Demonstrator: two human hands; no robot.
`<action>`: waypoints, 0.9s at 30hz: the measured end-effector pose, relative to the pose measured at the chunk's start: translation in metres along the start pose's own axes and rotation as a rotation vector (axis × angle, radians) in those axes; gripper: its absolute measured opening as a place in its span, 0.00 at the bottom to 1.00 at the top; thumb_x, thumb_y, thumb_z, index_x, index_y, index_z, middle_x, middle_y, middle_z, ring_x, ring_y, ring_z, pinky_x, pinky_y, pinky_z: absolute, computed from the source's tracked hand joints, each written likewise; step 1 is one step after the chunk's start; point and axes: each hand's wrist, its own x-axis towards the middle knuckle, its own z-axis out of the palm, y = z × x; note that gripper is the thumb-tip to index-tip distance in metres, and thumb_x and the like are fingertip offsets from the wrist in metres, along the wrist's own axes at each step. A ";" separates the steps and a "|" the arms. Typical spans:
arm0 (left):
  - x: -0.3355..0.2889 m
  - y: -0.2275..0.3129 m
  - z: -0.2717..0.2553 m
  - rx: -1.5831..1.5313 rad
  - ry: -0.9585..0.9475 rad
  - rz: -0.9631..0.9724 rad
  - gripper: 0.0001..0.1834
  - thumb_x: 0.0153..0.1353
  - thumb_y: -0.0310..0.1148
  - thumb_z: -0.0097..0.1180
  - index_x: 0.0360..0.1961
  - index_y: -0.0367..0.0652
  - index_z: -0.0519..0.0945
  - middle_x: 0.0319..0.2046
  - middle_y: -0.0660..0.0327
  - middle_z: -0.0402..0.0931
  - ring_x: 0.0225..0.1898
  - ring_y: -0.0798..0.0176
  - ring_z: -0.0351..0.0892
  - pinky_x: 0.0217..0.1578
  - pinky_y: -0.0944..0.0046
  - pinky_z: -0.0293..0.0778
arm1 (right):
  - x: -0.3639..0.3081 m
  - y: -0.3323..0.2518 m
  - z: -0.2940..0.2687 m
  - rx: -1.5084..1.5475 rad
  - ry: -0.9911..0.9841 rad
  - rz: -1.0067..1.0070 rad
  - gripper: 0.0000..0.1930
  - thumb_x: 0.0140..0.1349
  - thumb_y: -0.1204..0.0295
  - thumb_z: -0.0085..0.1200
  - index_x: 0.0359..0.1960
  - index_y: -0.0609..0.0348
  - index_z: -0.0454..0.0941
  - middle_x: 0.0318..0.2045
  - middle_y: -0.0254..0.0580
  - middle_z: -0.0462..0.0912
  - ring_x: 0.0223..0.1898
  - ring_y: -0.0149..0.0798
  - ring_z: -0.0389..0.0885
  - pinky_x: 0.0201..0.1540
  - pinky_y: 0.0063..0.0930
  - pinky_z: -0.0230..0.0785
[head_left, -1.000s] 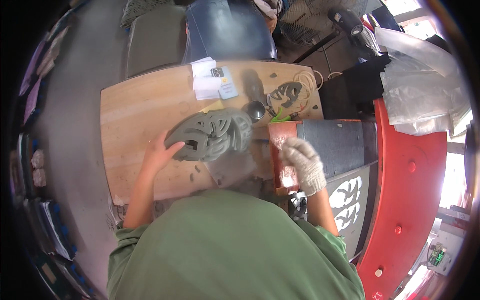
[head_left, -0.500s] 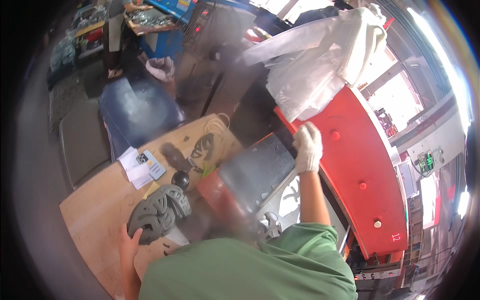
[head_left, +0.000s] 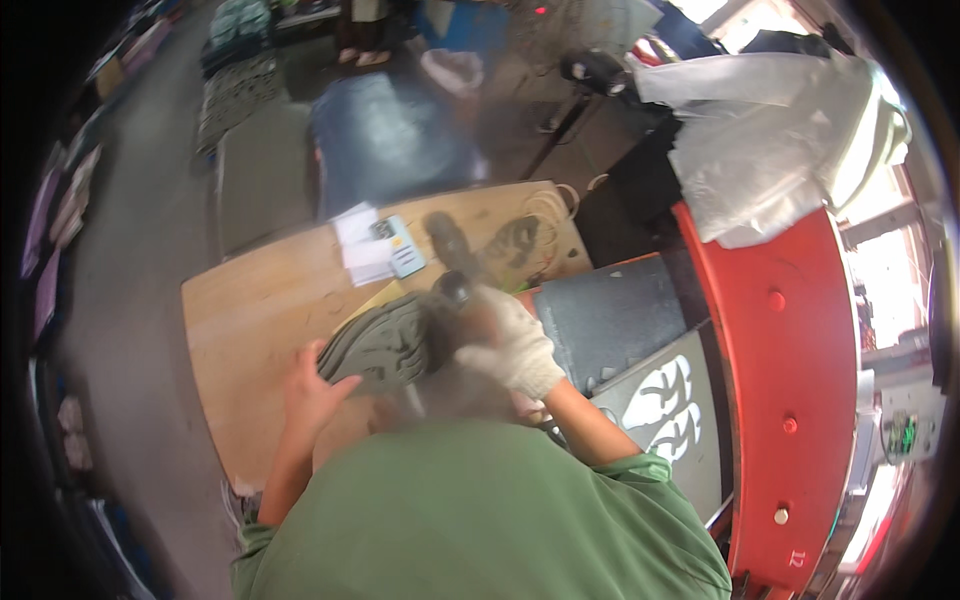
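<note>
A stack of dark grey flat pieces (head_left: 385, 345) with curved cut-outs lies on the wooden tabletop (head_left: 255, 330). My bare left hand (head_left: 312, 392) touches the left end of the stack, thumb and fingers spread apart. My right hand (head_left: 518, 348), in a white knitted glove, is over the right end of the stack, beside a dark round knob (head_left: 453, 287). Its fingers are blurred, and I cannot tell whether they hold the brownish blurred thing under them. Right of this hand is a grey plate (head_left: 665, 405) with white curved shapes on it.
A dark slab (head_left: 615, 310) sits beyond the plate, beside a long red machine panel (head_left: 785, 390). White plastic sheeting (head_left: 760, 130) drapes over its far end. Papers (head_left: 362, 245) and a light-blue card (head_left: 403, 247) lie on the table. A blue-covered bulk (head_left: 390, 140) stands behind it.
My right hand has come from the red panel's edge leftward to the stack. My left hand stays at the stack's left end. The view has swung, and more of the patterned plate shows.
</note>
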 end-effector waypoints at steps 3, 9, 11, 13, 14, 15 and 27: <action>-0.001 0.018 -0.003 0.087 -0.019 0.174 0.41 0.39 0.36 0.80 0.56 0.40 0.75 0.51 0.50 0.75 0.51 0.44 0.78 0.50 0.50 0.76 | 0.038 -0.038 0.024 -0.257 0.011 -0.495 0.57 0.37 0.47 0.77 0.72 0.53 0.63 0.67 0.45 0.70 0.73 0.52 0.62 0.73 0.44 0.56; -0.007 0.047 -0.006 0.114 -0.090 0.229 0.39 0.40 0.35 0.79 0.55 0.42 0.74 0.51 0.52 0.74 0.53 0.47 0.76 0.51 0.50 0.75 | 0.083 -0.092 0.033 -0.416 -0.691 -0.535 0.37 0.45 0.47 0.70 0.56 0.52 0.78 0.53 0.48 0.82 0.59 0.51 0.79 0.59 0.41 0.72; -0.007 0.050 -0.010 0.115 -0.107 0.325 0.39 0.40 0.36 0.80 0.55 0.41 0.74 0.53 0.50 0.73 0.55 0.45 0.75 0.53 0.49 0.75 | 0.078 -0.092 0.031 -0.376 -0.730 -0.485 0.28 0.46 0.48 0.68 0.45 0.52 0.83 0.43 0.49 0.86 0.46 0.51 0.86 0.49 0.42 0.78; -0.006 0.050 -0.015 0.098 -0.087 0.410 0.42 0.41 0.38 0.81 0.58 0.40 0.73 0.57 0.49 0.71 0.59 0.45 0.73 0.56 0.49 0.73 | 0.065 -0.086 0.024 -0.368 -0.659 -0.446 0.30 0.44 0.48 0.70 0.47 0.53 0.83 0.46 0.47 0.85 0.49 0.49 0.85 0.52 0.41 0.77; -0.005 0.050 -0.016 0.081 -0.054 0.460 0.45 0.42 0.39 0.81 0.61 0.40 0.71 0.59 0.48 0.70 0.62 0.45 0.72 0.59 0.50 0.72 | 0.058 -0.083 0.019 -0.349 -0.616 -0.431 0.31 0.43 0.48 0.71 0.47 0.53 0.82 0.47 0.46 0.84 0.50 0.48 0.84 0.53 0.40 0.76; -0.004 0.049 -0.016 0.064 -0.021 0.512 0.48 0.43 0.41 0.81 0.64 0.40 0.69 0.62 0.48 0.68 0.64 0.45 0.70 0.62 0.51 0.70 | 0.050 -0.081 0.013 -0.287 -0.571 -0.360 0.33 0.43 0.48 0.72 0.49 0.54 0.82 0.46 0.46 0.84 0.50 0.49 0.84 0.54 0.40 0.76; -0.018 -0.009 0.045 -1.217 -0.187 0.296 0.52 0.44 0.31 0.81 0.69 0.36 0.64 0.61 0.53 0.74 0.64 0.53 0.74 0.65 0.52 0.70 | -0.007 -0.108 0.030 0.379 -0.134 -0.074 0.40 0.38 0.49 0.78 0.51 0.61 0.79 0.45 0.52 0.82 0.48 0.54 0.83 0.54 0.43 0.76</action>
